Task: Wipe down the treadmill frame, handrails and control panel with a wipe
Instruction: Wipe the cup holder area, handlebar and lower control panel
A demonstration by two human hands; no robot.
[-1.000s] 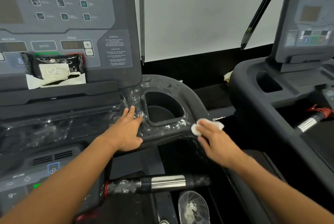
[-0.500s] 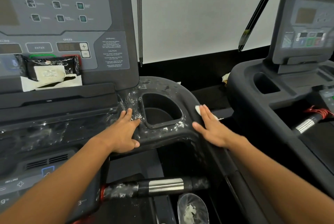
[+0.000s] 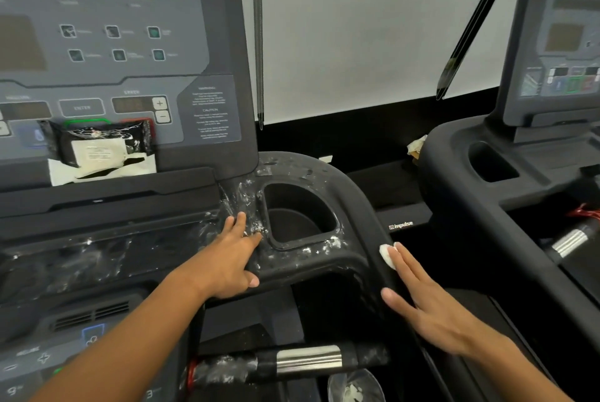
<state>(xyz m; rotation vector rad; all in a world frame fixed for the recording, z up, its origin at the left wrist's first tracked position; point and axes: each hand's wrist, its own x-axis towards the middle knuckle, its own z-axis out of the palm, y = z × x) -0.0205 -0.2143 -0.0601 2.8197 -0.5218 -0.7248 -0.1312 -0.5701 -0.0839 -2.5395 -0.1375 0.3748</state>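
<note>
A black treadmill frame (image 3: pixel 350 203) curves around a cup holder (image 3: pixel 297 216), smeared with white residue. My right hand (image 3: pixel 422 301) lies flat on the frame's outer right rail, pressing a small white wipe (image 3: pixel 386 254) under its fingertips. My left hand (image 3: pixel 227 258) rests flat on the frame left of the cup holder, fingers apart, holding nothing. The grey control panel (image 3: pixel 113 44) rises at the upper left. A black handrail with a silver sensor band (image 3: pixel 308 357) runs across the bottom.
A black wipe packet (image 3: pixel 100 145) leans on the console ledge. A second treadmill (image 3: pixel 506 174) stands close on the right, with a narrow dark gap between. A clear plastic cup (image 3: pixel 354 385) sits at the bottom. A crumpled tissue (image 3: pixel 417 145) lies at the back.
My right hand slid the wipe from the frame's front corner up the outer rail, then back down it towards me. My left hand stayed in place.
</note>
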